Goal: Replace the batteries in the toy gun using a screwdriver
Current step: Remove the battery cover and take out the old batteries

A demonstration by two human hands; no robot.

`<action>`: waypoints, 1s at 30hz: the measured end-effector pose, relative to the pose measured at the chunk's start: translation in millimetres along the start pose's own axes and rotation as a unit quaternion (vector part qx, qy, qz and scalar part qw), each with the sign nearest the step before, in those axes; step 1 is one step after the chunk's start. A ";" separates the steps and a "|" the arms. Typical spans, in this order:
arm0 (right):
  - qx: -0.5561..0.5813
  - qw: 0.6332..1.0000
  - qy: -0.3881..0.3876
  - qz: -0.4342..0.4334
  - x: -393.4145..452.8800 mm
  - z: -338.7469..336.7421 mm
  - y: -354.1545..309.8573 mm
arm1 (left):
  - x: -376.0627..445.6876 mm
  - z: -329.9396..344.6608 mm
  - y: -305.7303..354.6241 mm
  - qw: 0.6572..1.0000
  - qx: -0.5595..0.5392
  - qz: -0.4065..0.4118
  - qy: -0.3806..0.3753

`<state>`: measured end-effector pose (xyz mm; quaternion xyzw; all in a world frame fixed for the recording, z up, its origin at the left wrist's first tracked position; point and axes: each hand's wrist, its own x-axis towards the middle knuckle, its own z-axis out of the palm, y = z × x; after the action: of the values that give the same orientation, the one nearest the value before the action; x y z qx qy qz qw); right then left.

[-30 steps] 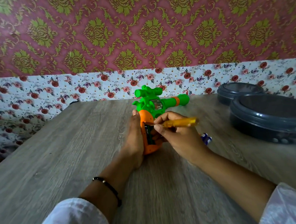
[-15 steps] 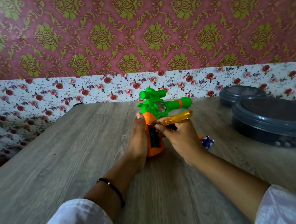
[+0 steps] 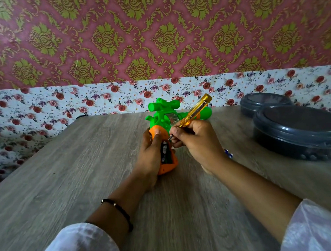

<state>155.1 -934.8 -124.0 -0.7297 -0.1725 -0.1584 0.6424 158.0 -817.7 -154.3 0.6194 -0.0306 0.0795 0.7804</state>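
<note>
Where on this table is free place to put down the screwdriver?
Bare tabletop left of the left hand and toy gun. Crowded right: right hand, two grey containers.

Blue object — mostly hidden.

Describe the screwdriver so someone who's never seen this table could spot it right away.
On the wooden table, find the green and orange toy gun at the centre. The screwdriver is in the right hand beside it: the only clear yellow thing, handle slanting up and metal tip towards the gun's grip.
</note>
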 end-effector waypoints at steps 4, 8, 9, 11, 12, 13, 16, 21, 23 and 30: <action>-0.007 1.000 0.003 0.005 -2.4 -1.2 1.7 | 0.6 -0.9 -1.2 1.000 0.009 -0.007 0.003; 0.007 0.999 0.038 -0.006 -3.9 -8.8 -3.7 | -0.2 -0.8 1.7 0.999 -0.018 -0.028 0.011; 0.021 0.999 0.045 -0.007 -4.1 -11.6 -5.1 | -0.4 -0.6 2.2 0.999 -0.020 -0.031 0.013; 0.069 0.996 0.048 0.012 -3.8 -15.3 -6.2 | -0.1 -0.4 2.4 0.999 -0.023 -0.032 0.017; 0.092 0.994 0.045 0.031 -4.2 -15.7 -5.7 | 0.0 -0.5 2.4 0.999 -0.025 -0.031 0.019; 0.107 0.992 0.038 0.051 -5.2 -15.4 -4.7 | 0.0 -0.6 2.6 0.999 -0.025 -0.029 0.018; 0.098 0.993 -0.006 0.071 -12.2 -8.4 0.8 | -1.5 -1.0 3.4 0.999 -0.037 -0.022 0.005; 0.083 0.994 -0.040 0.050 -20.8 6.4 6.2 | -4.6 -3.4 5.3 0.999 -0.029 -0.014 -0.014; 0.085 0.995 -0.029 0.052 -21.2 8.1 7.0 | -4.6 -3.4 5.0 0.999 -0.027 -0.015 -0.011; 0.104 0.992 -0.016 0.070 -24.0 13.0 9.6 | -4.1 -2.3 4.1 1.000 -0.013 -0.015 -0.004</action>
<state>138.2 -924.2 -144.9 -0.6717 -0.1471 -0.0829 0.7213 153.2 -814.9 -151.5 0.6103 -0.0252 0.0648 0.7891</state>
